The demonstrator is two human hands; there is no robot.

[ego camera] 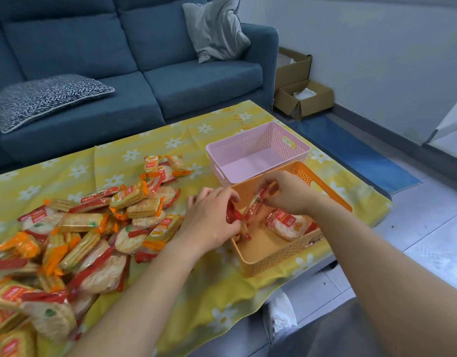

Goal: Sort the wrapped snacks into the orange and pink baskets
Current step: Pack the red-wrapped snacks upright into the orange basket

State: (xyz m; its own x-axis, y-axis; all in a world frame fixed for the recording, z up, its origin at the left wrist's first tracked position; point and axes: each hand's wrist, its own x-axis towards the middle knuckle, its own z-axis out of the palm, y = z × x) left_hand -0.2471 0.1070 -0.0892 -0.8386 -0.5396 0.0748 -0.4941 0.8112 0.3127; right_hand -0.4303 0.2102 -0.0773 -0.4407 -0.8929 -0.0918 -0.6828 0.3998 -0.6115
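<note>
Mid-sort: left hand (212, 215) and right hand (286, 194) each grip red packs (253, 207) over orange basket (261, 261); next, release, return to pile (80, 228) at 9 o'clock.

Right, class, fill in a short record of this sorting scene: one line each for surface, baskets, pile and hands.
surface: yellow daisy-print tablecloth
pink plastic basket: empty
orange plastic basket: holds a round red-wrapped cracker pack
unsorted pile of wrapped snacks: left of the baskets
left hand: gripping red-wrapped snacks
right hand: over orange basket, gripping another red-wrapped snack
</note>
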